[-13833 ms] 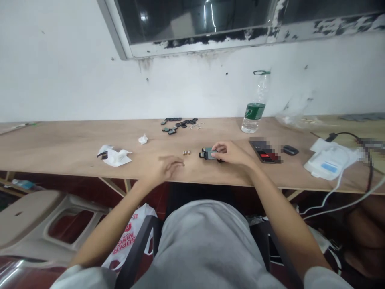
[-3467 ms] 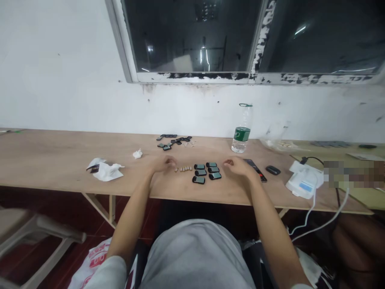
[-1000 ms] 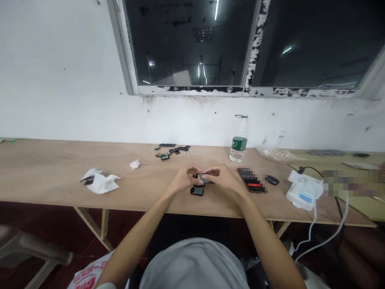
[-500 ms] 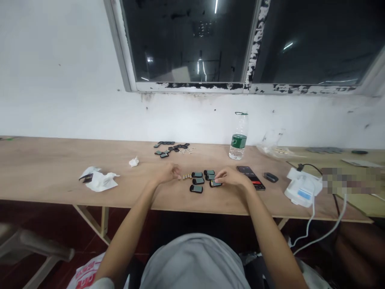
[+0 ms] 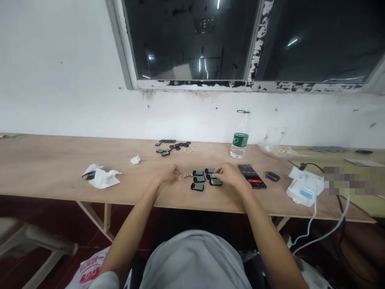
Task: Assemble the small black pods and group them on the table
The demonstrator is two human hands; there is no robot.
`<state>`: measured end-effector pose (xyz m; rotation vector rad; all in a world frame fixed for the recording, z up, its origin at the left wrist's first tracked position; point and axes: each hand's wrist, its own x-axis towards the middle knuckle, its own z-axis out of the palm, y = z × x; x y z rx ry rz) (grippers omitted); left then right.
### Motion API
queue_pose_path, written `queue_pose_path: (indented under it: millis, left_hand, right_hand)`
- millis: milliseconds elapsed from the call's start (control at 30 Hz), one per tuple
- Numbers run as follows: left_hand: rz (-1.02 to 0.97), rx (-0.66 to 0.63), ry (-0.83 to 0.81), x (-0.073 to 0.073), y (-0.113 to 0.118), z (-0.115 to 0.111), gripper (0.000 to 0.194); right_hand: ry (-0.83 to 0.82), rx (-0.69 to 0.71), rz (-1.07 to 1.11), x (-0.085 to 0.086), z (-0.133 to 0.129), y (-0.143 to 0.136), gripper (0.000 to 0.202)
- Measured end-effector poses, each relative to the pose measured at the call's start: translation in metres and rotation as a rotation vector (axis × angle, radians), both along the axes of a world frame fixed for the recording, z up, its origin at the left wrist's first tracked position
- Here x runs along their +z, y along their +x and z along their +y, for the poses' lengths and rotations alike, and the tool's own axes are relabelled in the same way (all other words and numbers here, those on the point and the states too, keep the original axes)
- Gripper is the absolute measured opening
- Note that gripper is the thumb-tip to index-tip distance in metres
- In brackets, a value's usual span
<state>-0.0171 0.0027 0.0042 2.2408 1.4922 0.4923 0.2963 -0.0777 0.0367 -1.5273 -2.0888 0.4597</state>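
My left hand (image 5: 170, 173) rests on the table with curled fingers. Its fingertips are at the left end of a short row of small tan pieces (image 5: 188, 175), and what they pinch is too small to make out. Small black holders with grey-green faces (image 5: 197, 186) lie in two columns to the right of that row. Over the right column is my right hand (image 5: 227, 174), its fingers drawn together at the middle holder (image 5: 209, 176), which they partly cover. Just below the fingertips lies the front holder (image 5: 215, 182).
More black pieces (image 5: 165, 152) and white bits (image 5: 188, 149) lie near the wall. A water bottle (image 5: 240, 140), phone (image 5: 252, 176), black fob-like object (image 5: 272, 176) and white box with cables (image 5: 303, 190) are rightward; crumpled tissues (image 5: 104, 178) are leftward.
My right hand has moved from the front holder of the right column up to the middle one, uncovering the front one. My left hand stays by the small tan pieces.
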Motion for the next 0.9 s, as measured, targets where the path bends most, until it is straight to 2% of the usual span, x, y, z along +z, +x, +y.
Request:
queue_pose_path:
  millis: [67, 233, 400, 567, 733, 800, 900]
  left_hand:
    - [0.001, 0.003, -0.008, 0.001, 0.001, -0.001, 0.030]
    - [0.125, 0.016, -0.024, 0.010, 0.006, -0.008, 0.022]
    - [0.299, -0.011, 0.048, 0.012, 0.011, -0.013, 0.022]
    - [0.393, -0.034, 0.107, 0.010, 0.013, -0.015, 0.021]
    - [0.433, -0.083, 0.165, 0.019, 0.011, -0.020, 0.018]
    - [0.396, -0.094, 0.193, 0.023, 0.010, -0.025, 0.018]
    - [0.239, -0.155, 0.227, 0.028, 0.012, -0.032, 0.019]
  right_hand:
    - [0.047, 0.081, -0.007, 0.001, -0.007, -0.015, 0.019]
    - [0.035, 0.275, -0.097, -0.008, -0.014, -0.048, 0.015]
    - [-0.006, 0.370, -0.152, -0.014, -0.012, -0.053, 0.018]
    - [-0.080, 0.337, -0.124, -0.015, -0.012, -0.048, 0.012]
    - [-0.108, 0.175, -0.101, -0.019, -0.009, -0.048, 0.030]
    - [-0.121, 0.173, -0.094, -0.018, -0.009, -0.049, 0.029]
    - [-0.120, 0.221, -0.056, -0.015, -0.009, -0.049, 0.021]
